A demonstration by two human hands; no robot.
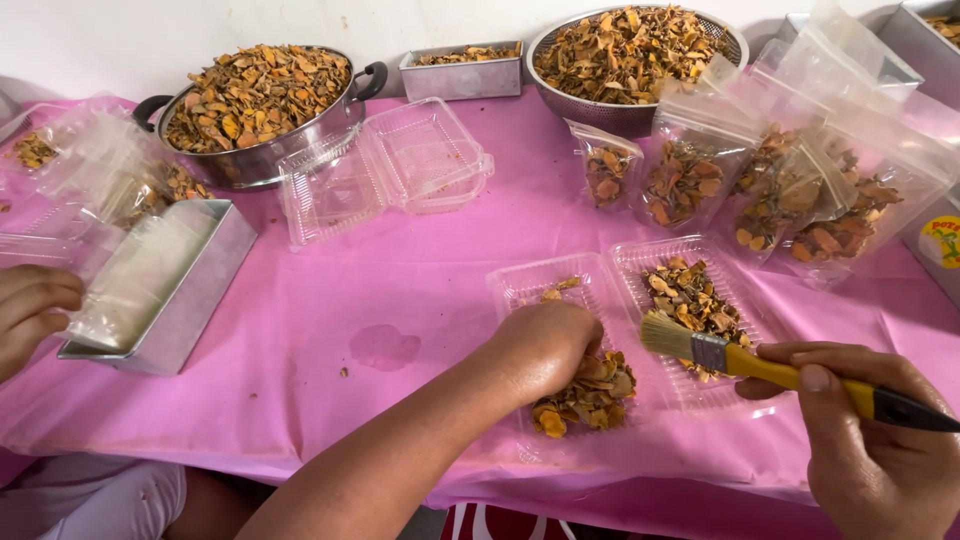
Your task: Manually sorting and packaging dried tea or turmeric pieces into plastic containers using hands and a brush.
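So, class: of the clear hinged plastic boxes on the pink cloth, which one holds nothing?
The open hinged box beside the handled metal pot: both halves are bare, while the one by the brush holds dried slices.

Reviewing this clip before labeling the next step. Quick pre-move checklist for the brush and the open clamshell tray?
1. Right hand grips brush by its handle: ok.
2. Bristles clear of the dried slices in the tray's right half: cannot tell, they overlap in view.
3. Left hand rests on the slice pile in the left half: ok.
4. Clamshell tray open and flat on the pink tablecloth: ok.
5. Another person's hand at the metal tin stays apart: ok.
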